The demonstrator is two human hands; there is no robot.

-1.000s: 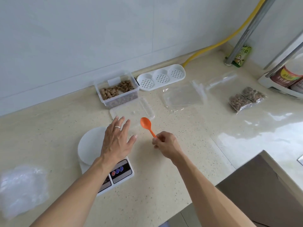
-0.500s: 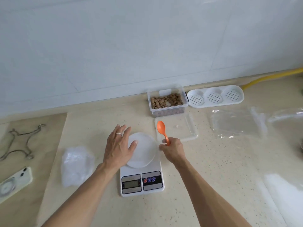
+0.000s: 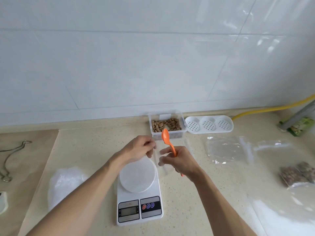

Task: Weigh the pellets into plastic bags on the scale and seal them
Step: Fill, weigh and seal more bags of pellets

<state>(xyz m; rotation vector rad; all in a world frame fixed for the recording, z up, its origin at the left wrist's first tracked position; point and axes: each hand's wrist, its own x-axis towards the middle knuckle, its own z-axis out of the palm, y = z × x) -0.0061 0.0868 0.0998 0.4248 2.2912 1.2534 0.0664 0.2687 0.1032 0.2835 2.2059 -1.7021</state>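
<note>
A white digital scale [image 3: 139, 193] with a round plate stands on the beige counter. Just above its far edge my left hand [image 3: 139, 149] pinches the edge of a clear plastic bag [image 3: 157, 157]. My right hand [image 3: 180, 159] grips an orange spoon [image 3: 166, 136] with its bowl pointing up, and its fingers touch the same bag. Behind the hands, against the wall, an open clear box [image 3: 166, 126] holds brown pellets. The box's clear lid is mostly hidden under my hands.
A white perforated tray [image 3: 208, 124] lies right of the box. Empty clear bags [image 3: 226, 150] and filled pellet bags [image 3: 298, 172] lie to the right. Crumpled plastic [image 3: 66, 181] lies left of the scale, with a metal hook [image 3: 10, 150] farther left. A yellow hose [image 3: 272, 108] runs along the wall.
My left hand lifted off the scale plate and now pinches the clear bag. My right hand rose with the spoon and met it. The camera swung left, then back right.
</note>
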